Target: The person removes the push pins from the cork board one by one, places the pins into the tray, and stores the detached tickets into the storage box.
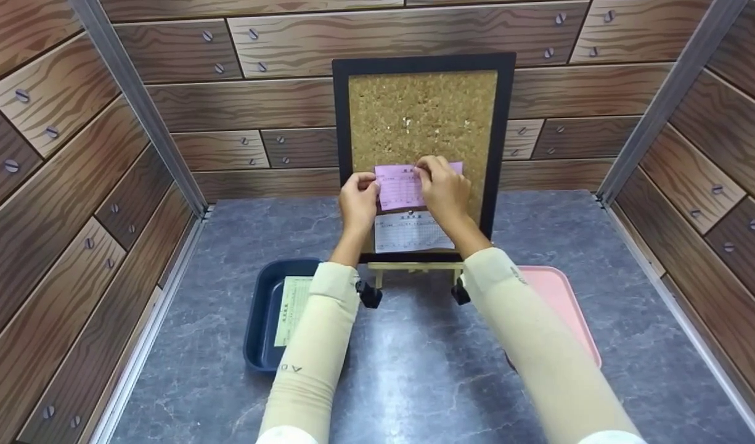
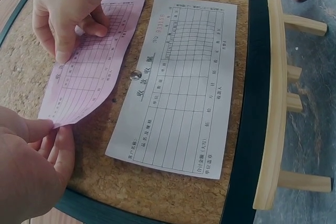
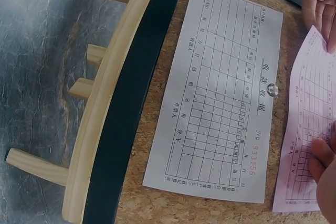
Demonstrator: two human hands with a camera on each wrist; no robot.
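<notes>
My left hand [image 1: 359, 200] pinches the lower-left corner of a pink receipt slip [image 1: 399, 188] between thumb and fingers. Across the slip's upper part, my right hand [image 1: 445, 188] bends its fingers against the paper near the printed title; what lies between its thumb and forefinger, I cannot tell. In the left wrist view, the slip's lower edge [image 2: 100, 106] bows away from the cork board [image 1: 423, 98]. Just below, a white receipt slip [image 1: 411, 233] lies flat on the cork, with a clear push pin [image 2: 136, 75] at its top edge.
The black-framed board stands on a small wooden easel [image 1: 414, 266]. A dark blue tray [image 1: 254, 320] at left holds a pale green receipt slip [image 1: 294, 308]. At right, a pink tray [image 1: 556, 296] is partly hidden by my right sleeve. Wood-patterned panels enclose the grey table.
</notes>
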